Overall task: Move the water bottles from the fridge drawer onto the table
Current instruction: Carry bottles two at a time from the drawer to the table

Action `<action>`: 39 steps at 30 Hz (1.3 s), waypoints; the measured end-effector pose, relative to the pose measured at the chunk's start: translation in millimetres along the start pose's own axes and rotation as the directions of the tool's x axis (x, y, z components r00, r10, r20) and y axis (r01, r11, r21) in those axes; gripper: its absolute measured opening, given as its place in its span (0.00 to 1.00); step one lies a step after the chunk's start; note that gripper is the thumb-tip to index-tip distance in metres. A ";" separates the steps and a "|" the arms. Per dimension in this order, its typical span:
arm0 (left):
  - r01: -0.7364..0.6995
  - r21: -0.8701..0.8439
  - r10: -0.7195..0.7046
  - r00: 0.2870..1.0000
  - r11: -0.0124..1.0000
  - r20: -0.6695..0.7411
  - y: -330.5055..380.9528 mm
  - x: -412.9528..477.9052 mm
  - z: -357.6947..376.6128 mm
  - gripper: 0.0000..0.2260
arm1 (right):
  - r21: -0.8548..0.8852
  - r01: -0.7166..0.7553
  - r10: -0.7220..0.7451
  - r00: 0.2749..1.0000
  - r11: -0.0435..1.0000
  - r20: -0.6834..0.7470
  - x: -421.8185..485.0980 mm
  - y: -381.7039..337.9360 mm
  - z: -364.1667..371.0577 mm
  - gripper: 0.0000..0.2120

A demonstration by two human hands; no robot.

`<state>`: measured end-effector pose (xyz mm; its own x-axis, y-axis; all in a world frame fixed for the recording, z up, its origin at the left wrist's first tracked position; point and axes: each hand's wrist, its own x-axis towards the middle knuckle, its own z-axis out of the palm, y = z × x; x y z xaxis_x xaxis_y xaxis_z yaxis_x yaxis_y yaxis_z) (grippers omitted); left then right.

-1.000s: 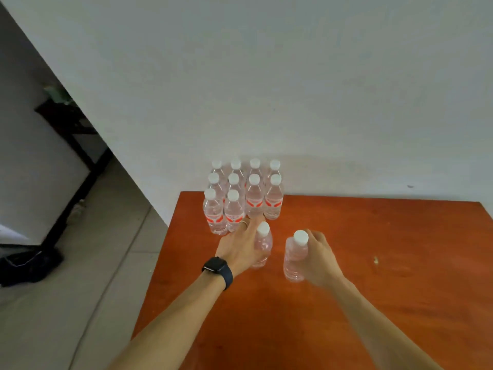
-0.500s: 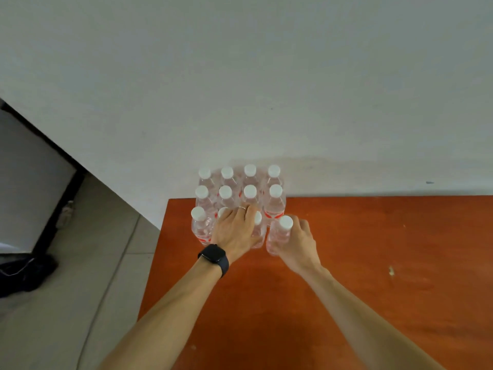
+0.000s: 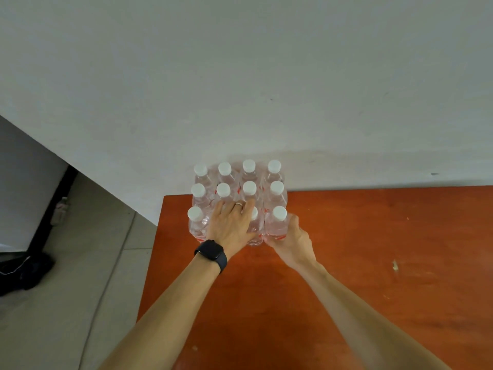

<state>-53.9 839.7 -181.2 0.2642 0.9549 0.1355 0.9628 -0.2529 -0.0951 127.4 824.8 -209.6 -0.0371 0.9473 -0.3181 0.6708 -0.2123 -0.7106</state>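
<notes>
Clear plastic water bottles with white caps (image 3: 249, 180) stood packed in rows at the far left corner of the orange wooden surface (image 3: 373, 249), against the white wall (image 3: 266, 76). The right grip (image 3: 292, 241) clasped the front-right bottle (image 3: 277, 222). The left grip (image 3: 229, 227) grasped the neighbouring bottle (image 3: 254, 228).

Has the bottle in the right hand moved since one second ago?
Yes. The bottle in the right hand went toward the wall, right up beside the bottle group.
</notes>
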 end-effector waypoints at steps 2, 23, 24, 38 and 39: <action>0.009 0.003 -0.009 0.999 1.000 0.035 0.5 1.7 -2.6 0.32 | 0.022 0.016 -0.016 1.000 1.000 0.000 1.6 2.6 0.9 0.32; 0.036 -0.056 -0.022 0.969 0.998 0.244 5.3 8.0 -30.8 0.36 | 0.069 -0.062 0.056 0.995 0.996 0.084 1.1 13.2 -10.3 0.55; 0.026 -0.049 -0.013 0.970 0.998 0.242 6.0 6.8 -34.0 0.34 | 0.055 -0.087 0.083 0.993 0.995 0.084 -4.4 15.5 -13.7 0.57; -0.265 -0.305 0.324 0.931 0.915 0.165 132.4 -46.4 -90.3 0.26 | -0.065 -0.009 -0.013 0.945 0.998 -0.328 -213.3 64.2 -130.3 0.18; -0.298 -0.310 0.363 0.915 0.903 0.177 151.1 -49.2 -92.1 0.26 | -0.093 -0.036 -0.001 0.927 0.995 -0.376 -232.4 73.0 -140.7 0.17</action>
<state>83.8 740.2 -111.4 0.5812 0.8093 -0.0856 0.8080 -0.5613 0.1793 289.2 622.9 -99.3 0.2433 0.9682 -0.0581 0.7374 -0.2235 -0.6374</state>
